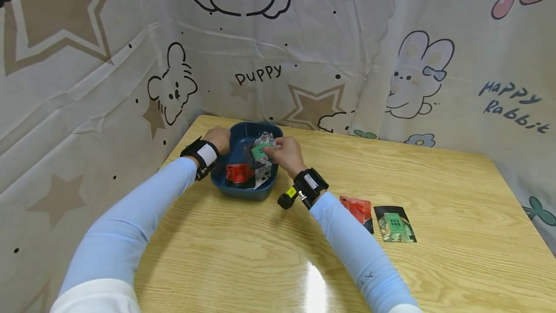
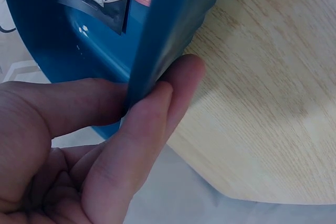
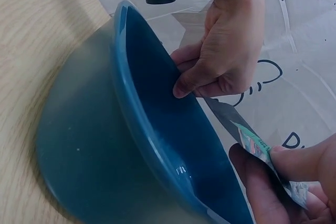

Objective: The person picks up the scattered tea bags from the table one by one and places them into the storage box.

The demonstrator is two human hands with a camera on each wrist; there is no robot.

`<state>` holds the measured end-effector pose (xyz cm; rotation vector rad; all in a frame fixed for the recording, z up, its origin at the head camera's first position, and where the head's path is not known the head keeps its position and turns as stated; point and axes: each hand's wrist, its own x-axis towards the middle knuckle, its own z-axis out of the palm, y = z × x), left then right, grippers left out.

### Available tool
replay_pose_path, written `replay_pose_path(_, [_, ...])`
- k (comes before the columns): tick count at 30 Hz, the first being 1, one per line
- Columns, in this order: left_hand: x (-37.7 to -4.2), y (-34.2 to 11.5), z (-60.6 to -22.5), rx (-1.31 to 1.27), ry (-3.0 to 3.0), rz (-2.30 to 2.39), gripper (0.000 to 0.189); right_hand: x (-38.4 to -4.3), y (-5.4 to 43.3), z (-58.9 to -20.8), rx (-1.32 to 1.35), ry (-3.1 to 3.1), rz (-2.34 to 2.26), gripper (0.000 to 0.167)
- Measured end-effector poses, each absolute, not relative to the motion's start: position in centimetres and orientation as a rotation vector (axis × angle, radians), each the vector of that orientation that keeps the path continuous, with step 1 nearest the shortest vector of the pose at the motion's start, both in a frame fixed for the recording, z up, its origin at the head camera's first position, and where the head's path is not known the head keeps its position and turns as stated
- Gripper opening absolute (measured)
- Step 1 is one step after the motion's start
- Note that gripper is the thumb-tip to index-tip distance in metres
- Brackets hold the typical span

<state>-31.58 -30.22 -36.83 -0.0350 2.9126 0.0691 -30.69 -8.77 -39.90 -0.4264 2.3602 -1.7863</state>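
Note:
A dark blue plastic basin sits near the far left of the table. My left hand pinches its left rim, thumb inside and fingers outside, as the left wrist view shows on the basin wall. Over the basin's right side, my right hand holds a small flat packet with a green label between thumb and fingers. In the right wrist view this packet is tilted above the rim. Inside the basin lie a red-and-black packet and a black-and-white one, partly hidden.
On the wooden table, right of the basin, lie another red packet, partly behind my right forearm, and a black packet with a green label. A printed curtain hangs along the table's back and left edges.

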Motion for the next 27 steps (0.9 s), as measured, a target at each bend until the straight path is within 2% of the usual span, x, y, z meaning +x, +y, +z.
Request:
replay_pose_path(5, [-31.62, -30.27, -36.76, -0.039, 2.903, 0.064, 0.009, -30.63, -9.01, -39.72, -0.454, 2.397, -1.754, 0.016])
replay_pose_path(10, [-31.47, -30.12, -36.66, -0.028, 2.914, 0.051, 0.008, -30.60, -9.13, -39.70, -0.459, 2.412, -1.740, 0.031])
replay_pose_path(23, [-31.25, -30.09, -36.45, -0.032, 2.904, 0.072, 0.005, -30.69, -9.37, -39.96, -0.506, 2.489, -1.707, 0.024])
replay_pose_path(27, [-31.17, -30.05, -36.52, -0.037, 2.910, 0.093, 0.006, -30.59, -9.35, -40.00, -0.508, 2.494, -1.711, 0.031])
